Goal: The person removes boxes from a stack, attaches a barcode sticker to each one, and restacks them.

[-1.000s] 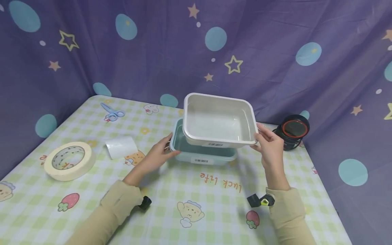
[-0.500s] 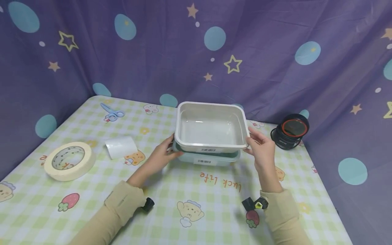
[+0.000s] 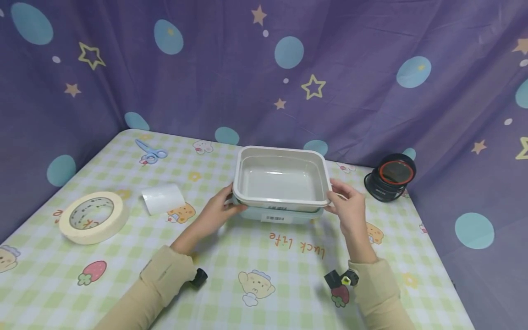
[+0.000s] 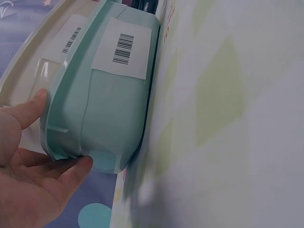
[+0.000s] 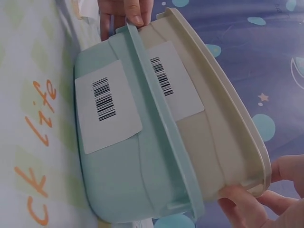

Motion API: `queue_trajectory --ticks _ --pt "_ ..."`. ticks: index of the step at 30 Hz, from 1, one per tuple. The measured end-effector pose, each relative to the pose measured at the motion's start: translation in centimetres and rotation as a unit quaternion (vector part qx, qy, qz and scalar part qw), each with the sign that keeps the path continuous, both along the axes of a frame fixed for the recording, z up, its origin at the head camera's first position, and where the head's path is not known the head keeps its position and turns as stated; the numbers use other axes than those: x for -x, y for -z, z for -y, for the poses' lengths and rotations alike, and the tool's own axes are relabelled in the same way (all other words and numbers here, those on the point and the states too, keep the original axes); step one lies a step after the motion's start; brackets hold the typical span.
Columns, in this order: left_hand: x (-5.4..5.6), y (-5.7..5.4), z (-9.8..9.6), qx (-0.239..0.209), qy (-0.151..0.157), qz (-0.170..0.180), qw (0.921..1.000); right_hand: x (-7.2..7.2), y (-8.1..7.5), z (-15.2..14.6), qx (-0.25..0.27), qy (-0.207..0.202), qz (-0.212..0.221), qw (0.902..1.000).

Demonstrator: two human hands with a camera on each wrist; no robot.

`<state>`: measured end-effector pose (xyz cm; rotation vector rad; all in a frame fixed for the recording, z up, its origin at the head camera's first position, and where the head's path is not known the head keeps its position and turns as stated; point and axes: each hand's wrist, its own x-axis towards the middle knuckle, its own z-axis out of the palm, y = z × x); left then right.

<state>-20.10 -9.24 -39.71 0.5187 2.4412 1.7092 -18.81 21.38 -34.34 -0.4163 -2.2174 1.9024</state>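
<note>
A cream plastic storage bin (image 3: pixel 284 201) sits partly nested in a teal bin (image 3: pixel 252 214) of similar shape. In the right wrist view much of the cream wall (image 5: pixel 204 142) still stands above the teal rim. My left hand (image 3: pixel 214 211) grips the teal bin's left corner, thumb at the rim and fingers under it, as the left wrist view shows. With thumb and fingers my right hand (image 3: pixel 350 206) pinches the cream bin's right rim. Both bins carry a white barcode label; the teal one's label (image 4: pixel 122 47) faces the near side. Most of the teal interior is hidden.
To the left lie a roll of masking tape (image 3: pixel 94 217), a curled white sheet (image 3: pixel 163 199) and blue scissors (image 3: pixel 151 151). A black camera lens (image 3: pixel 389 178) stands at the back right. A purple curtain (image 3: pixel 231 68) hangs behind the checked tablecloth (image 3: pixel 222 293).
The cream bin has come down and left into the teal bin, carried by the right hand. The left hand has kept its grip on the teal corner, shifting slightly right with the bin.
</note>
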Motion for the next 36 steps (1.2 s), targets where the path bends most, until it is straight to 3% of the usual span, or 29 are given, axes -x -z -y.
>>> queue_trajectory --ticks 11,23,36 --pt "-0.3 0.2 0.1 0.012 -0.003 -0.017 0.9998 0.1 0.9 0.2 -0.021 -0.018 0.018 0.9995" --pt "-0.4 0.3 0.3 0.016 -0.004 -0.029 0.9995 0.1 1.5 0.3 -0.111 -0.044 0.048 0.9917" --pt "-0.2 0.5 1.7 0.025 0.003 -0.02 0.9995 -0.2 2.1 1.0 -0.237 -0.051 0.037 0.9694"
